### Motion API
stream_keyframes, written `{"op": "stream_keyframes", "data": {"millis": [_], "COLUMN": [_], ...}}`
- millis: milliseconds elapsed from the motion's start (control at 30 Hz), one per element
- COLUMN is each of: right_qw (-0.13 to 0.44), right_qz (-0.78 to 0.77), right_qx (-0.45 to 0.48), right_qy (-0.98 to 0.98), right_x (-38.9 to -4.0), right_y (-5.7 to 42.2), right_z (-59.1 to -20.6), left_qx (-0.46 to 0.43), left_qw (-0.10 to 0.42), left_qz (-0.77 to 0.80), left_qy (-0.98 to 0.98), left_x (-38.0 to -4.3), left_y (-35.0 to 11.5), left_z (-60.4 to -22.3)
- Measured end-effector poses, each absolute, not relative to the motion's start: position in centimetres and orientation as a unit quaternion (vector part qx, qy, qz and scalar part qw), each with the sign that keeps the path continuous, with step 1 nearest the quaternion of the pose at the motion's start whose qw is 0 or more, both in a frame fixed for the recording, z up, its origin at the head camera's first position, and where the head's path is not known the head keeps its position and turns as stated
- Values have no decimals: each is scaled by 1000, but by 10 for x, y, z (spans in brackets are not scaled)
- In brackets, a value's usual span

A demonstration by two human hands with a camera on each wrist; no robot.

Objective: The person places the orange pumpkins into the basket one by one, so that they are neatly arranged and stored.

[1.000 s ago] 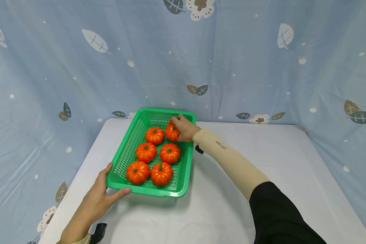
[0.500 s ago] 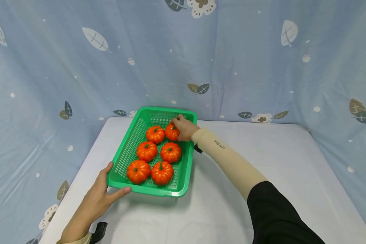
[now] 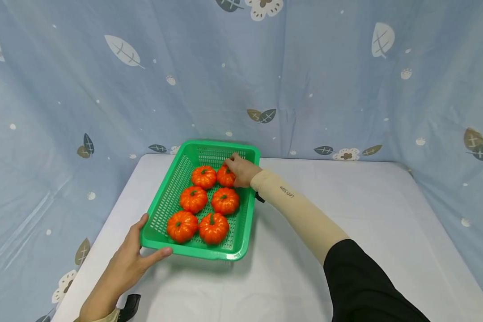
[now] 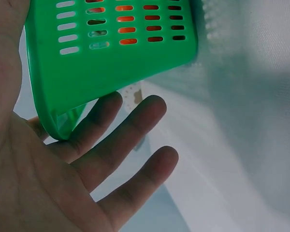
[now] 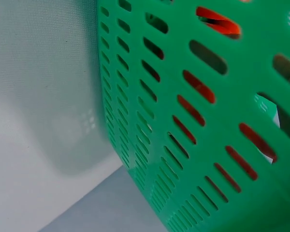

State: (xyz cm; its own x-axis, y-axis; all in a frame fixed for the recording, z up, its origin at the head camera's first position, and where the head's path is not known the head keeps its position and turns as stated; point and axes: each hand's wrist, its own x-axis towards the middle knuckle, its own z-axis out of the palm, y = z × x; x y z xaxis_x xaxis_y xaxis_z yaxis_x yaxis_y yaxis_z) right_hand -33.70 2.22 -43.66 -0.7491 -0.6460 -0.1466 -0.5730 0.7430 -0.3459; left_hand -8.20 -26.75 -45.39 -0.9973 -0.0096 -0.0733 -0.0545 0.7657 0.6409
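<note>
A green plastic basket (image 3: 247,223) with slotted walls holds several small orange pumpkins, among them one at the front (image 3: 213,229) and one at the back left (image 3: 204,177). My right hand (image 3: 243,171) reaches over its right rim and grips the far-right pumpkin (image 3: 225,176), partly covering it. In the right wrist view, the basket wall (image 5: 150,111) hides most of that hand. My left hand (image 3: 124,261) rests at the near-left corner, thumb along the front rim. The left wrist view shows its fingers (image 4: 130,130) extended beside and below the rim, not curled.
The basket stands on a white-covered table (image 3: 298,268), near its back edge. A blue patterned curtain (image 3: 209,80) hangs behind and at both sides. Dark wrist straps, one at the left wrist (image 3: 129,307), show near the hands.
The view has shifted slightly. My right hand stays on the far-right pumpkin and my left hand stays at the basket corner. The pumpkins keep their places.
</note>
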Motion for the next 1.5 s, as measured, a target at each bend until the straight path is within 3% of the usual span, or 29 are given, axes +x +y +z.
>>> {"op": "stream_keyframes", "data": {"millis": [367,933,1200,1500], "right_qw": [94,84,-21,-157], "right_qz": [-98,-113,-138,-246], "right_qx": [-340,-354,-404,-395], "right_qy": [931,925,904,871], "right_x": [-336,-334,-324,-297], "right_y": [27,39,47,72], "right_z": [-445,-443,-449,-453], "left_qx": [-11,3,-5,-21], "left_qw": [33,28,36,47], "left_qz": [346,370,363,350], "left_qy": [938,929,931,935], "left_x": [-84,-90,-88,-82], "left_y": [-265,-261,-260,-267], "left_z": [-457,-462,-461,-456]}}
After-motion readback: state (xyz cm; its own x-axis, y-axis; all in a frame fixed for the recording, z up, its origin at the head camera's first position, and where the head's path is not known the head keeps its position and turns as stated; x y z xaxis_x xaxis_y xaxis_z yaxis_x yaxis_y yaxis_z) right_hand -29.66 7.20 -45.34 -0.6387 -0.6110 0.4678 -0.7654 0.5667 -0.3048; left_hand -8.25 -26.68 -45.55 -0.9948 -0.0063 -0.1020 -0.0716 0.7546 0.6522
